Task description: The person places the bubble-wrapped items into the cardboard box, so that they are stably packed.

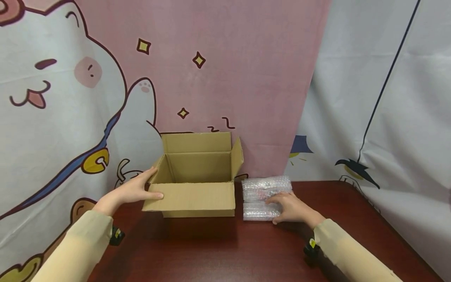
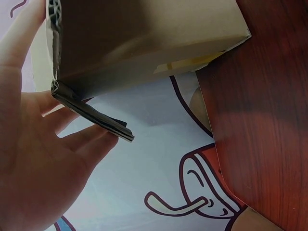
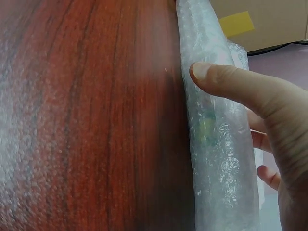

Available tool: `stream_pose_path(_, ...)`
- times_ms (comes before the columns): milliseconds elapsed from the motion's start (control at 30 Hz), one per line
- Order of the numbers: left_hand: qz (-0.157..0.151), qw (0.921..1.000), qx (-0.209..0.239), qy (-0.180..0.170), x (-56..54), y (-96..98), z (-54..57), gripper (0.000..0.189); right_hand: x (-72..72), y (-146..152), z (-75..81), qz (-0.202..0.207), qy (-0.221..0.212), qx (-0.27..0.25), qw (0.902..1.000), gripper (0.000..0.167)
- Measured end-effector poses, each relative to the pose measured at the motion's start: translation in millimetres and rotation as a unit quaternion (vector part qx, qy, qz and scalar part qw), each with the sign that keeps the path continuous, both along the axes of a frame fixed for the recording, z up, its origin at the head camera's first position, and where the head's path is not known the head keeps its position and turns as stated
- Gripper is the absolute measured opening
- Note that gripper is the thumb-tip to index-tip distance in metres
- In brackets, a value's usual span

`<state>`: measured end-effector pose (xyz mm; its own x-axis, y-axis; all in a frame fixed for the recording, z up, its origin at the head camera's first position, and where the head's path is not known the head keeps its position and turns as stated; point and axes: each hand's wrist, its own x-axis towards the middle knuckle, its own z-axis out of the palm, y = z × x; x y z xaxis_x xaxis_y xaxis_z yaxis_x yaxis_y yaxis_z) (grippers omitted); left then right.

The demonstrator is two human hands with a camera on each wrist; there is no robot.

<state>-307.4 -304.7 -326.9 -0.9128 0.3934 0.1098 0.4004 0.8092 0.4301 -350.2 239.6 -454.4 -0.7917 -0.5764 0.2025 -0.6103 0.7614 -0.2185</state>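
An open cardboard box (image 1: 199, 213) stands upright near the back of the table, its flaps folded outward. My left hand (image 1: 132, 190) holds the box at its left side, the thumb over the front flap (image 1: 197, 196). In the left wrist view the other fingers lie behind a side flap (image 2: 94, 113). To the right of the box lies a flat bubble-wrapped package (image 1: 258, 211), with faint pink, green and yellow showing through the clear wrap. My right hand (image 1: 294, 207) grips the package from the right, thumb at its near edge and fingers across it.
The dark red wooden table (image 1: 225, 250) runs under both things. Close behind it hangs a pink and white cloth (image 1: 260, 78) with cartoon drawings, and a white cloth (image 1: 405, 117) borders the right side. Yellow tape (image 3: 237, 24) marks the box's outside.
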Motion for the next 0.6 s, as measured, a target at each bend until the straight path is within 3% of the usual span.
stream_pose_path(333,-0.003,1.0000,0.004,0.003,2.9,0.6,2.5,0.108,-1.3,2,20.4,0.043,0.015,-0.017,0.9988,0.057)
stream_pose_path(600,-0.001,1.0000,0.003,0.000,2.2,0.8,0.9,0.107,3.0,4,64.9,0.043,-0.045,-0.015,0.9980,0.058)
